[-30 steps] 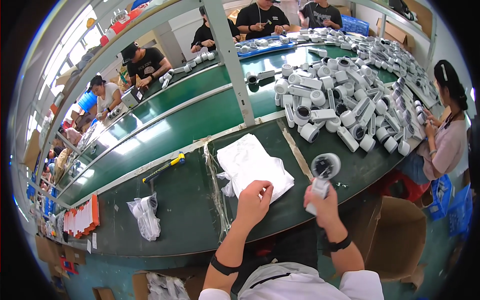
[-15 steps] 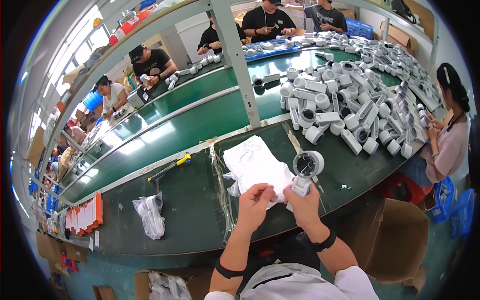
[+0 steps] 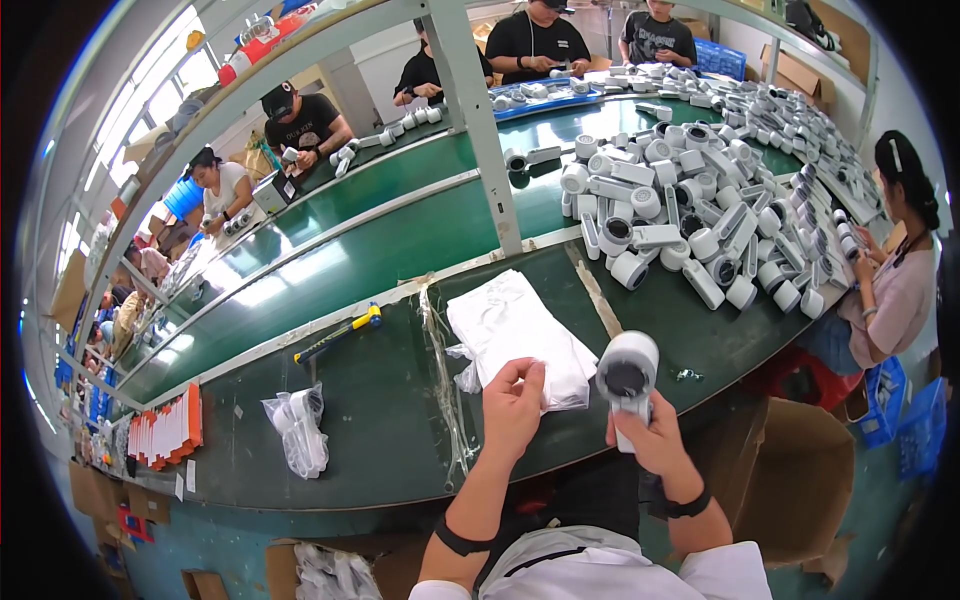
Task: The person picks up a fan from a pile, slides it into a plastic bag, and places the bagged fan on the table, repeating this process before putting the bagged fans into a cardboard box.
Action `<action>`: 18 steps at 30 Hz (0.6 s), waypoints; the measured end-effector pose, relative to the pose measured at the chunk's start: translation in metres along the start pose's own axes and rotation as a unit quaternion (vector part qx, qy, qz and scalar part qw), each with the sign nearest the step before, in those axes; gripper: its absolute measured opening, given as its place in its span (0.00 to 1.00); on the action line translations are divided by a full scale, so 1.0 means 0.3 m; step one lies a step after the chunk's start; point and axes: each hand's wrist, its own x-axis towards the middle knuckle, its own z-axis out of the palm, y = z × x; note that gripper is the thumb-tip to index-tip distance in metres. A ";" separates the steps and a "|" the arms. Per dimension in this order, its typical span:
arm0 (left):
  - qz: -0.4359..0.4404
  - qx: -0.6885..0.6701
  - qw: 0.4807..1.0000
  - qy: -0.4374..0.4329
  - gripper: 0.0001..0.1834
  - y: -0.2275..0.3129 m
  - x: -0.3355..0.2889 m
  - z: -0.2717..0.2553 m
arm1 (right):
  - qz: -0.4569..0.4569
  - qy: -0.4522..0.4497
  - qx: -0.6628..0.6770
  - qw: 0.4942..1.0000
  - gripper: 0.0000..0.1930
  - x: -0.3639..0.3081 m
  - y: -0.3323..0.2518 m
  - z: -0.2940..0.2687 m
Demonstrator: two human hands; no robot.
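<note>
My right hand (image 3: 657,438) is wrapped round the handle of a white handheld fan (image 3: 632,362), whose round head with a dark centre points up above the table's near edge. Just to its left lies a stack of thin white plastic bags (image 3: 515,325). My left hand (image 3: 510,408) is over the near edge of that stack, thumb and fingers pinched together; whether they grip a bag's edge is too small to tell. Left of the stack, a bundle of white parts in a clear bag (image 3: 298,432) lies on the dark green table (image 3: 390,415).
A hammer (image 3: 338,334) with a yellow-and-black handle lies at the left. Many white fans (image 3: 700,210) are heaped at the right. A metal post (image 3: 480,140) rises beyond the stack. An open carton (image 3: 790,480) stands low at the right. Co-workers sit around, one person (image 3: 895,280) at the right.
My right hand has carried the fan right and toward me, away from my left hand, and the fan's head has turned. My left hand has shifted slightly, over the near edge of the bag stack.
</note>
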 end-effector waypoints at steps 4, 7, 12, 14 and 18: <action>-0.004 0.071 0.997 -0.038 0.08 0.002 0.005 0.008 | 0.133 -0.151 -0.172 0.964 0.35 -0.046 -0.135 -0.017; 0.021 0.079 0.992 -0.095 0.08 0.022 0.011 0.016 | 0.144 -0.224 -0.272 0.925 0.50 -0.011 -0.154 -0.017; 0.083 0.188 0.960 -0.191 0.11 0.038 0.034 -0.062 | 0.170 -0.263 -0.310 0.898 0.48 0.084 -0.134 -0.032; 0.082 0.213 0.955 -0.189 0.11 0.055 0.029 -0.085 | 0.164 -0.309 -0.345 0.871 0.43 0.115 -0.122 -0.029; 0.059 0.227 0.955 -0.181 0.11 0.081 0.017 -0.102 | 0.157 -0.235 -0.373 0.884 0.39 0.108 -0.113 0.002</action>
